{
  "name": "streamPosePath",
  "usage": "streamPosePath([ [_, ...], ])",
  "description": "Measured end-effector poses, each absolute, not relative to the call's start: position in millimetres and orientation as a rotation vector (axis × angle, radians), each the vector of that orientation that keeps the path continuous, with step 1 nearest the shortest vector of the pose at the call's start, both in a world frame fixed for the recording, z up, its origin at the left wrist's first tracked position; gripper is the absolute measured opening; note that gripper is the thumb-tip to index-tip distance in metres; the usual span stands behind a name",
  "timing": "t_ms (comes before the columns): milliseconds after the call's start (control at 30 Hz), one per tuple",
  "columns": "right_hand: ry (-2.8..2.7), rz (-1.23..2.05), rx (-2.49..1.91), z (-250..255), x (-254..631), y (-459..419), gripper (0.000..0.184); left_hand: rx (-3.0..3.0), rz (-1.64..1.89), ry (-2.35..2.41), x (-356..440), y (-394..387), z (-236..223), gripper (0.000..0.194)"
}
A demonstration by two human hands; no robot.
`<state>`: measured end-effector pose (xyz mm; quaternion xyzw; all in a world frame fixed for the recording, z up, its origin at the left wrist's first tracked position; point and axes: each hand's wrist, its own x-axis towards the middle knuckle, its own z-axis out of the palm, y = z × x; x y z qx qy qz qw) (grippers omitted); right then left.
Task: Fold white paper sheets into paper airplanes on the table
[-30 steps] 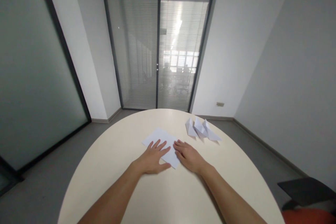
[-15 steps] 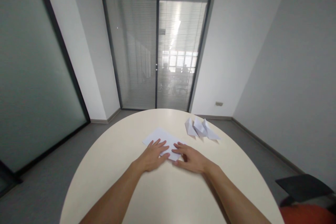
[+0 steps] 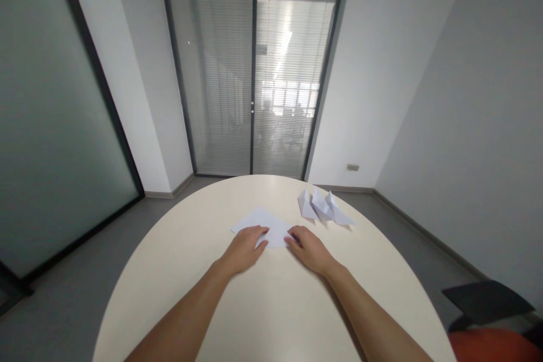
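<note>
A white sheet of paper (image 3: pixel 262 217) with a folded outline lies flat on the round table, one corner pointing away from me. At its near left part my left hand (image 3: pixel 245 248) curls its fingers over the paper, with the thumb at the near edge. My right hand (image 3: pixel 310 249) pinches the paper's right corner between thumb and bent fingers. The exact grip of the fingertips is partly hidden under both hands. Beyond my right hand, three folded white paper pieces (image 3: pixel 323 208) stand in a row, close together.
The round cream table (image 3: pixel 271 311) spreads under both forearms. At the lower right is a chair (image 3: pixel 487 302) with a black back and a red-orange seat. Behind the table is a dark-framed glass door (image 3: pixel 252 141) with blinds.
Both hands have gone from flat, spread fingers on the paper to curled fingers at its edges. The paper's near corner, which pointed toward me, no longer shows; a straighter near edge does.
</note>
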<state>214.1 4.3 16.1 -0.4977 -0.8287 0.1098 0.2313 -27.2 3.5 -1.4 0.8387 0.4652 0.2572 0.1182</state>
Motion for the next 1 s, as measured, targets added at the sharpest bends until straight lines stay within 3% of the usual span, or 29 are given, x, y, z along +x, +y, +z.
streamPosePath([
  [133, -2.239, 0.294, -1.4, 14, 214, 6, 0.028, 2.492, 0.768, 1.331, -27, 5, -4, 0.047],
  [333, -2.38, 0.115, -1.207, 22, 199, -4, 0.04, 2.56, 0.73, 1.334, -28, 5, -5, 0.03],
  [467, -2.511, 0.273, -1.113, 24, 189, -14, 0.044, 2.637, 0.665, 1.384, -27, 0, 1, 0.031],
  [633, -2.518, 0.432, -1.405, 14, 188, -13, 0.064, 2.704, 0.59, 1.291, -21, -7, 10, 0.035],
  [1000, -2.36, 0.239, -1.761, 7, 196, 0, 0.066, 2.681, 0.554, 1.29, -18, -6, 5, 0.04],
])
